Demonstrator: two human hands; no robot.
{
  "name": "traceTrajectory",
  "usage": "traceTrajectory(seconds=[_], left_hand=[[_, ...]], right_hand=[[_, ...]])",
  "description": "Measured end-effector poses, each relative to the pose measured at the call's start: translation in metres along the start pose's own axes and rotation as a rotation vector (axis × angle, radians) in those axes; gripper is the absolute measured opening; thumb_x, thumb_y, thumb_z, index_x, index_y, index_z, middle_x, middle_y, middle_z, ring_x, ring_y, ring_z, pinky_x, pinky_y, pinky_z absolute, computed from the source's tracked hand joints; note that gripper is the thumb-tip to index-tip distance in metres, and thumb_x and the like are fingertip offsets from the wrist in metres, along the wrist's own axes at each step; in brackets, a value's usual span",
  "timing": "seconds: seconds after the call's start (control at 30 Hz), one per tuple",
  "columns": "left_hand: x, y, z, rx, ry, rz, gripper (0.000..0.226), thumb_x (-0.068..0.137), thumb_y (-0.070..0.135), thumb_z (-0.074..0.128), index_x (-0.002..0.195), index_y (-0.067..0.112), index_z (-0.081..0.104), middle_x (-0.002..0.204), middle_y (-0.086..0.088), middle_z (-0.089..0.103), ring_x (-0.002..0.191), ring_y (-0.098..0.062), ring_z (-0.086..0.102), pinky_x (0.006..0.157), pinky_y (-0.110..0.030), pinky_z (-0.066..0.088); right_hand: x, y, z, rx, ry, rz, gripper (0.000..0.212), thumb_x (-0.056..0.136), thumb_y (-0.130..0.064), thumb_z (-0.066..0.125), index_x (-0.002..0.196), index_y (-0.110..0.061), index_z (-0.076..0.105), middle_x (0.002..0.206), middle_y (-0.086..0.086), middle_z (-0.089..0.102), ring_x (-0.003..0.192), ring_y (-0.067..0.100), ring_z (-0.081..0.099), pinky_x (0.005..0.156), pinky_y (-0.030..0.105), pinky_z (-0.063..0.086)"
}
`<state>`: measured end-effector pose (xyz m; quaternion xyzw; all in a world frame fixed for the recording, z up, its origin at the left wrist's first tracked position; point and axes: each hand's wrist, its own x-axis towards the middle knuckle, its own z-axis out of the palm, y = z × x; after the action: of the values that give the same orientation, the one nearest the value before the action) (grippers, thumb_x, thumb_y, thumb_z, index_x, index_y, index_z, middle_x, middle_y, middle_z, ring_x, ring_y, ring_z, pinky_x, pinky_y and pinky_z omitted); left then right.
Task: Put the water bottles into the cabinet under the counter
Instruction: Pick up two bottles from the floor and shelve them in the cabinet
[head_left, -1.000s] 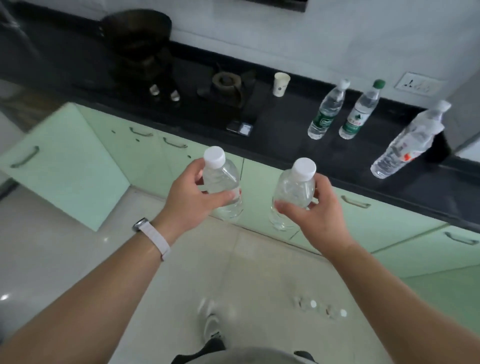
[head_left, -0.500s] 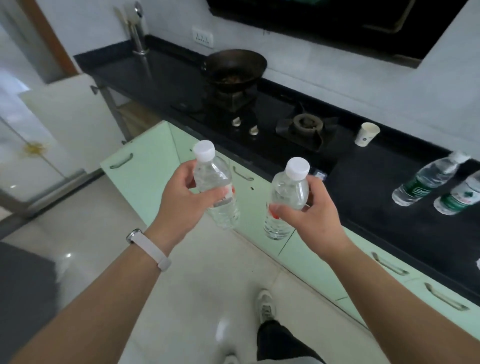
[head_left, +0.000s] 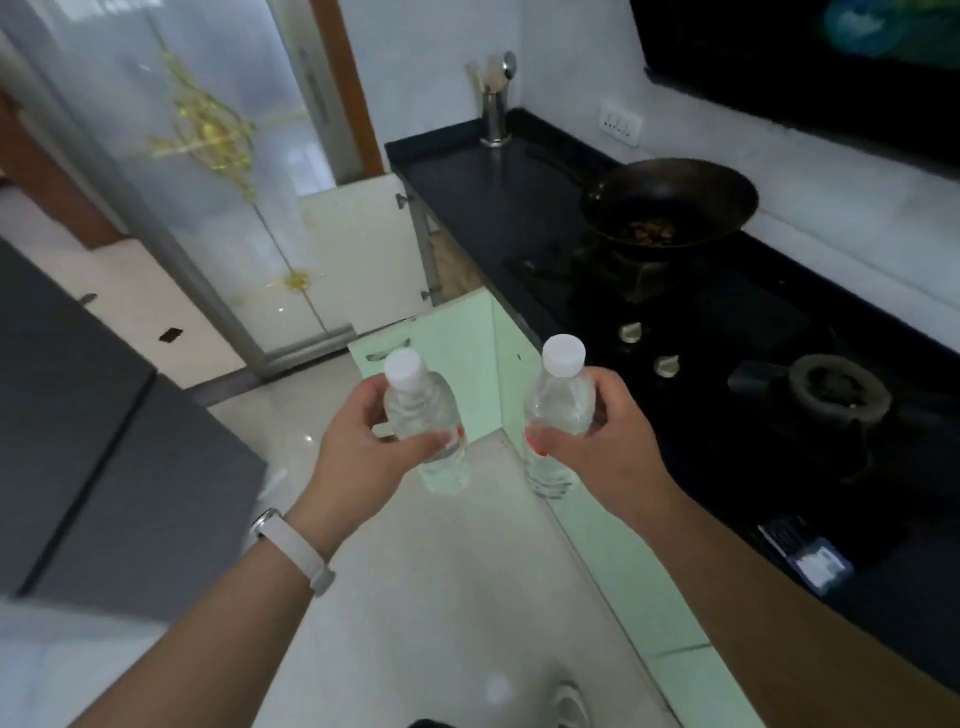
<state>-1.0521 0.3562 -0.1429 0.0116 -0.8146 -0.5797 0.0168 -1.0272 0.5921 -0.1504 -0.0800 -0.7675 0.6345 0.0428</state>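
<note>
I hold two clear water bottles with white caps upright in front of me. My left hand (head_left: 358, 457) grips the left bottle (head_left: 421, 410) around its middle. My right hand (head_left: 602, 441) grips the right bottle (head_left: 561, 400) the same way. Both hang above the floor beside the mint-green cabinet fronts (head_left: 597, 525) under the black counter (head_left: 498, 208). Just beyond the bottles a green cabinet door (head_left: 441, 338) stands swung open. Farther along, a white door (head_left: 363, 249) is open too, and a brownish shelf shows behind it.
A dark wok (head_left: 670, 208) sits on the gas stove (head_left: 753, 364) on the counter. A metal utensil holder (head_left: 493, 114) stands at the counter's far end. A glass sliding door (head_left: 182, 156) lies ahead, and a grey unit (head_left: 93, 441) is on the left. My shoe (head_left: 571, 701) shows below.
My view has swung left along the counter: the bottles left on the counter and the paper cup have gone out of sight, and the open cabinet doors are nearer. Both hands still grip their bottles.
</note>
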Motion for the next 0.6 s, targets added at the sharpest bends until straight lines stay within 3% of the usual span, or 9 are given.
traceTrajectory(seconds=[0.13, 0.37, 0.6], left_hand=[[0.009, -0.006, -0.031, 0.017, 0.137, -0.024, 0.059, 0.070, 0.008, 0.089, 0.121, 0.021, 0.063, 0.109, 0.007, 0.073, 0.100, -0.005, 0.068, 0.073, -0.011, 0.052], [0.033, -0.035, -0.098, 0.017, 0.332, -0.094, 0.054, 0.069, 0.011, 0.091, 0.114, 0.027, 0.065, 0.106, 0.009, 0.074, 0.100, -0.006, 0.069, 0.077, -0.013, 0.052], [0.090, -0.086, -0.178, -0.033, 0.345, -0.127, 0.057, 0.071, 0.010, 0.089, 0.120, 0.024, 0.065, 0.108, 0.008, 0.073, 0.099, -0.005, 0.069, 0.081, -0.019, 0.051]], right_hand=[[0.038, -0.013, 0.030, 0.002, -0.132, -0.050, 0.047, 0.068, -0.025, 0.087, 0.101, -0.038, 0.057, 0.096, -0.018, 0.065, 0.086, -0.005, 0.063, 0.073, 0.019, 0.048], [0.083, -0.030, 0.106, -0.045, -0.306, -0.096, 0.047, 0.070, -0.026, 0.087, 0.104, -0.036, 0.056, 0.098, -0.018, 0.065, 0.089, -0.005, 0.062, 0.077, 0.024, 0.054], [0.128, -0.045, 0.205, -0.109, -0.327, -0.086, 0.049, 0.071, -0.027, 0.086, 0.107, -0.038, 0.054, 0.103, -0.018, 0.064, 0.091, -0.005, 0.061, 0.079, 0.024, 0.053]])
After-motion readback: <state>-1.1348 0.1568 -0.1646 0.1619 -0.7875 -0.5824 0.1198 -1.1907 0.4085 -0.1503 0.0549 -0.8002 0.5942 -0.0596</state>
